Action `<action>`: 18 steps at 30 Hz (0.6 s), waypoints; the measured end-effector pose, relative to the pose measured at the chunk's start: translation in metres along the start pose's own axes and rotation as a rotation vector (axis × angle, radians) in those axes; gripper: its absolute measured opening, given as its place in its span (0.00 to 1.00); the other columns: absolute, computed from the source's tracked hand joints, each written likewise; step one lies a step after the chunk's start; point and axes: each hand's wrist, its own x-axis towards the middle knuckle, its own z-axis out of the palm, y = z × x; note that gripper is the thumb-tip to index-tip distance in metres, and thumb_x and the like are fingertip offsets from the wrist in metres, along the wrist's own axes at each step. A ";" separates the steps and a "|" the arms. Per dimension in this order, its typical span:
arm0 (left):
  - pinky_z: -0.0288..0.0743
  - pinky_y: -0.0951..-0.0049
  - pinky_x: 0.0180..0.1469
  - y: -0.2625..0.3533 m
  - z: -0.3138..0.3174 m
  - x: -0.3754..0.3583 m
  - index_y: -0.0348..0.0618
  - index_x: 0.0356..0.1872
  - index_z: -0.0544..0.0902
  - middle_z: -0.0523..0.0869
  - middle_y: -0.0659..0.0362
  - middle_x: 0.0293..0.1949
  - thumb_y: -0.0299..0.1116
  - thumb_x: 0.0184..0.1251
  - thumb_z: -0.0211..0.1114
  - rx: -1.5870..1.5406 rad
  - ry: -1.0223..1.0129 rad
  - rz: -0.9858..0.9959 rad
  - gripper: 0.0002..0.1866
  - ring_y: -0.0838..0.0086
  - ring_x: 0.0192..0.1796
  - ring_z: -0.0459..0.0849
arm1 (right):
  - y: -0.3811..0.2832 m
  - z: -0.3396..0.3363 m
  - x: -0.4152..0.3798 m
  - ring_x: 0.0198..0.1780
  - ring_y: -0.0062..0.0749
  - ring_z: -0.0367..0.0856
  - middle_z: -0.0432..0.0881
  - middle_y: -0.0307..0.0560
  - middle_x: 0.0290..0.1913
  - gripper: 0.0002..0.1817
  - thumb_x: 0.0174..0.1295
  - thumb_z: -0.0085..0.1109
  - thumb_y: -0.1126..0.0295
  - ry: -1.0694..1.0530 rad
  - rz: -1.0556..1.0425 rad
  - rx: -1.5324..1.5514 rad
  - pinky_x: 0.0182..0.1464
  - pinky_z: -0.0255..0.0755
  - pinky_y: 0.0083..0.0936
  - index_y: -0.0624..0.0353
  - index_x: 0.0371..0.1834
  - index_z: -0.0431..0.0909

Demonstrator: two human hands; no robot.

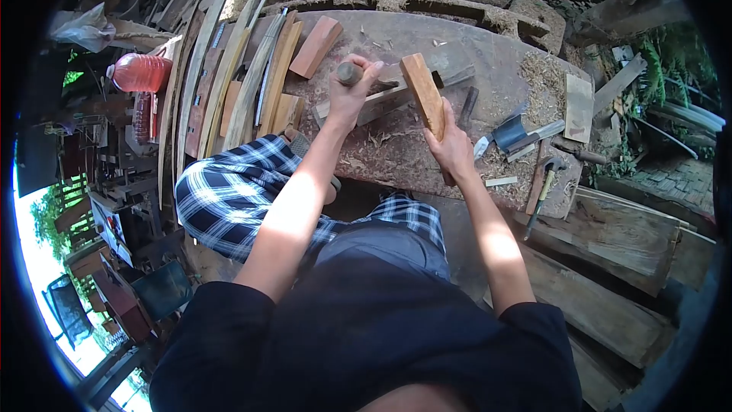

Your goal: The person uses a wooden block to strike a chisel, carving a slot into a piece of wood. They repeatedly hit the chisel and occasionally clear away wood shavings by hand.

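Observation:
My left hand (352, 93) is wrapped round a chisel (349, 73), its round handle end facing up. The chisel's dark blade points right, over a wooden workpiece (374, 111) lying on the bench. My right hand (454, 149) grips a long orange-brown wooden block (424, 91) that slants up and to the left, raised over the workpiece. The block hides part of the workpiece's middle. Just right of the block lies a short dark bar (469, 105).
A reddish wood block (316, 46) lies at the back left of the workbench (412, 168), beside several long wood strips (248, 80). Right are a blue piece (509, 133), wood shavings (540, 80) and a hammer (546, 175). A pink liquid bottle (142, 73) stands left.

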 end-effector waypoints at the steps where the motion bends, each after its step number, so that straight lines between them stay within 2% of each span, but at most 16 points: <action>1: 0.69 0.83 0.37 0.002 -0.003 0.000 0.45 0.31 0.80 0.80 0.72 0.28 0.30 0.67 0.75 -0.005 0.006 -0.029 0.10 0.88 0.32 0.74 | 0.000 0.000 0.000 0.47 0.71 0.84 0.86 0.70 0.45 0.47 0.63 0.61 0.50 0.009 -0.005 -0.024 0.50 0.78 0.56 0.37 0.82 0.45; 4: 0.67 0.82 0.35 0.011 0.008 0.001 0.45 0.29 0.80 0.78 0.73 0.27 0.30 0.66 0.74 -0.073 0.101 -0.009 0.10 0.88 0.31 0.72 | 0.000 0.000 0.004 0.45 0.69 0.85 0.86 0.68 0.43 0.48 0.62 0.61 0.51 0.013 -0.023 -0.047 0.48 0.79 0.56 0.38 0.82 0.44; 5: 0.67 0.82 0.35 0.016 0.011 0.002 0.45 0.29 0.80 0.78 0.73 0.27 0.30 0.66 0.74 -0.074 0.100 -0.015 0.10 0.88 0.31 0.72 | 0.001 0.000 0.003 0.45 0.69 0.85 0.86 0.69 0.43 0.48 0.62 0.61 0.51 0.010 -0.028 -0.044 0.48 0.79 0.56 0.38 0.82 0.44; 7: 0.66 0.82 0.34 0.024 0.013 0.006 0.45 0.27 0.79 0.77 0.73 0.26 0.30 0.65 0.75 0.072 0.023 0.099 0.12 0.89 0.30 0.70 | 0.000 0.002 0.002 0.45 0.70 0.85 0.86 0.69 0.42 0.48 0.62 0.61 0.51 0.005 -0.010 -0.039 0.48 0.79 0.57 0.39 0.82 0.44; 12: 0.66 0.81 0.33 0.013 0.023 0.013 0.45 0.26 0.78 0.75 0.73 0.25 0.31 0.65 0.75 0.072 0.031 0.064 0.13 0.88 0.30 0.69 | -0.004 0.011 0.001 0.44 0.71 0.85 0.86 0.71 0.41 0.48 0.63 0.61 0.50 0.012 0.039 -0.021 0.48 0.79 0.59 0.39 0.82 0.43; 18: 0.66 0.83 0.34 0.006 0.036 0.019 0.45 0.28 0.78 0.77 0.73 0.25 0.33 0.67 0.74 0.152 -0.016 0.173 0.13 0.90 0.30 0.71 | -0.008 0.016 -0.010 0.43 0.71 0.85 0.86 0.70 0.40 0.48 0.64 0.62 0.50 0.032 0.060 -0.005 0.46 0.79 0.58 0.40 0.82 0.43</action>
